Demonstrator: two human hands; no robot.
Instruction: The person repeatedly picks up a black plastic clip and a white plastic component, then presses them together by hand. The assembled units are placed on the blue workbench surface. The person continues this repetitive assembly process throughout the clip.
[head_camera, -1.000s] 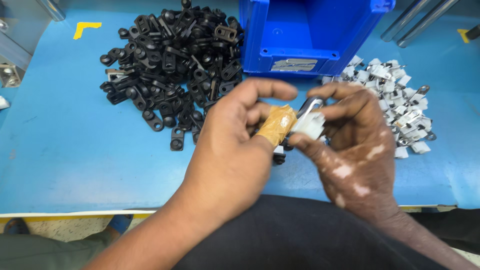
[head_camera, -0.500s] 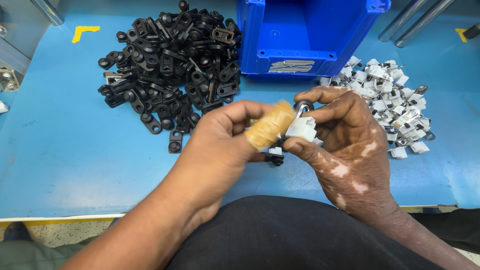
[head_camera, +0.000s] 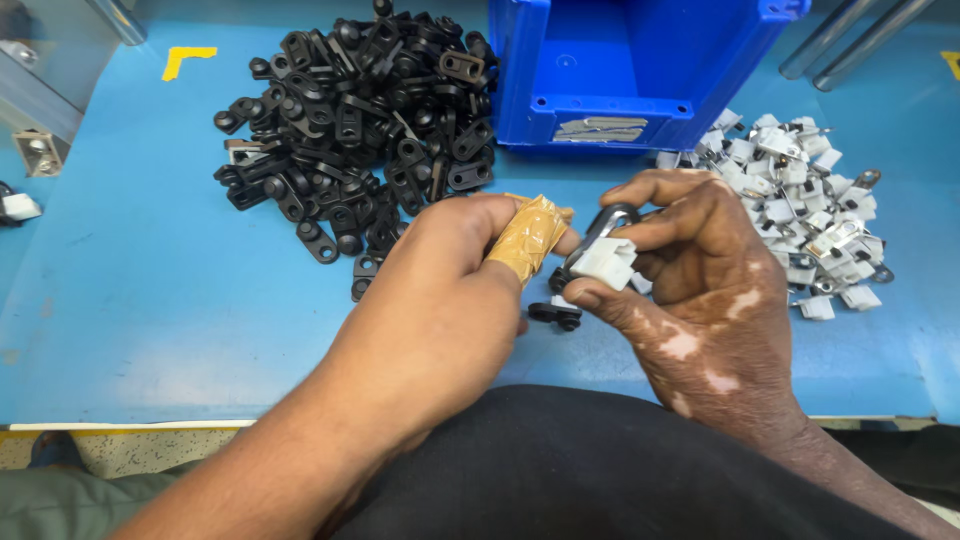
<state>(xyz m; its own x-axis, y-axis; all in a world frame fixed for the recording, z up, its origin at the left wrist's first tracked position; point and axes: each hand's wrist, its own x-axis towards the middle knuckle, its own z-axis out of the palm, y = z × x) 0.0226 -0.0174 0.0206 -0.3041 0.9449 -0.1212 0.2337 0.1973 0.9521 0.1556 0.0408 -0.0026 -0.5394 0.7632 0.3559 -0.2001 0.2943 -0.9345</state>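
Head view: at the near tabletop edge the left hand (head_camera: 440, 300), one finger taped, has drawn back a little from half a second ago. Its fingers still pinch the white clip (head_camera: 603, 262) and grey metal piece, shared with the right hand (head_camera: 700, 290). Small black part (head_camera: 556, 313) underneath. Farther: black clamp pile (head_camera: 360, 120), white clip pile (head_camera: 810, 220), blue bin (head_camera: 630, 60).

Right hand (head_camera: 700, 290) pinches a white clip (head_camera: 603, 262) (left hand (head_camera: 440, 300) touching it).
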